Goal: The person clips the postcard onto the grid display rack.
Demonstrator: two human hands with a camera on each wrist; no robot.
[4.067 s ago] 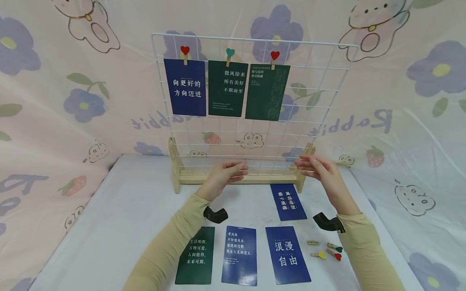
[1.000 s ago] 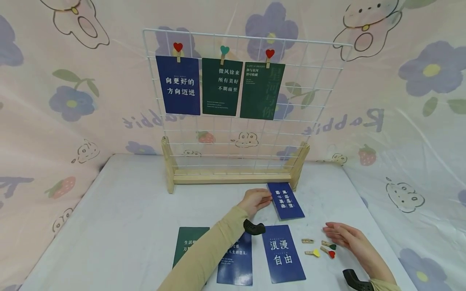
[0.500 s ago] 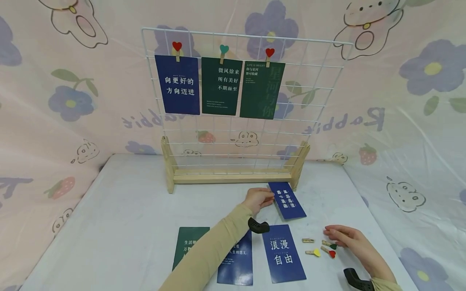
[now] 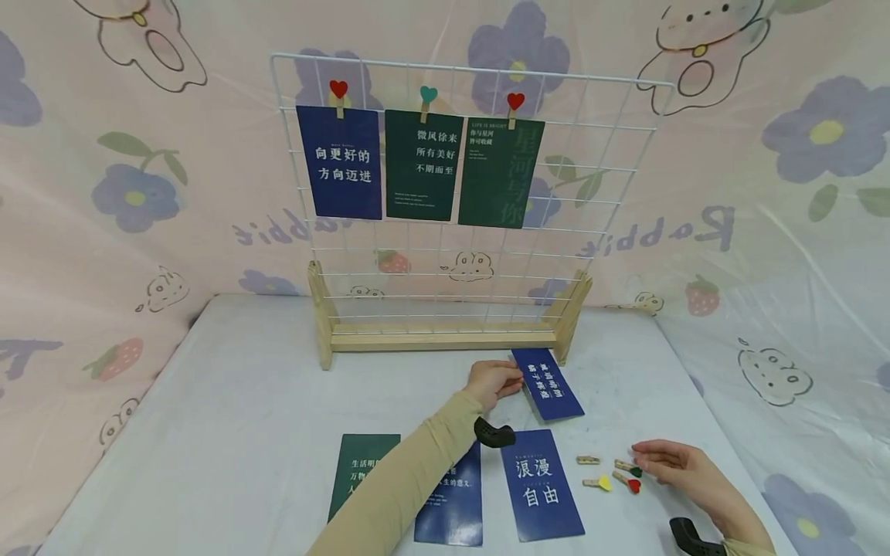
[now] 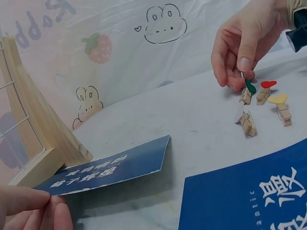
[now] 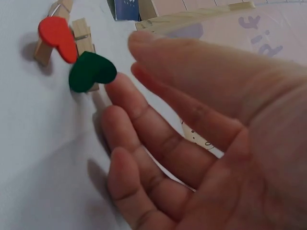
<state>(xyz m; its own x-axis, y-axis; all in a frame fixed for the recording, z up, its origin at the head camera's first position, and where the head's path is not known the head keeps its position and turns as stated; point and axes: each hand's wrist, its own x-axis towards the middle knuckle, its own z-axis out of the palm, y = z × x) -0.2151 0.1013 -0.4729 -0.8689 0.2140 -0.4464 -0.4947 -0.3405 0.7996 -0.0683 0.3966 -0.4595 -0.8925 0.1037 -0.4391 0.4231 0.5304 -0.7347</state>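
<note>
My left hand (image 4: 492, 382) pinches the left edge of a blue card (image 4: 549, 386) with white lettering. In the left wrist view that card (image 5: 120, 165) is tilted, its near edge raised off the table. Beside the small wooden clothespins is my right hand (image 4: 681, 467), its fingers loosely bent around nothing. Its fingertips are right by a clothespin with a green heart (image 6: 91, 72); whether they touch it I cannot tell. Close to that one lie a red-heart clothespin (image 4: 628, 482), a yellow-heart clothespin (image 4: 598, 483) and another clothespin (image 4: 587, 459).
A white wire grid (image 4: 591, 154) stands in a wooden base (image 4: 445, 340). Heart clothespins hold three cards on it: a blue card (image 4: 341, 166) and two green ones. Nearer lie a green card (image 4: 361, 455), a blue card (image 4: 459, 517) partly under my left sleeve, and another blue card (image 4: 544, 494).
Both hands came down from in front of the grid. My left hand took hold of the blue card's edge; my right hand went to the clothespins and lately shifted slightly right.
</note>
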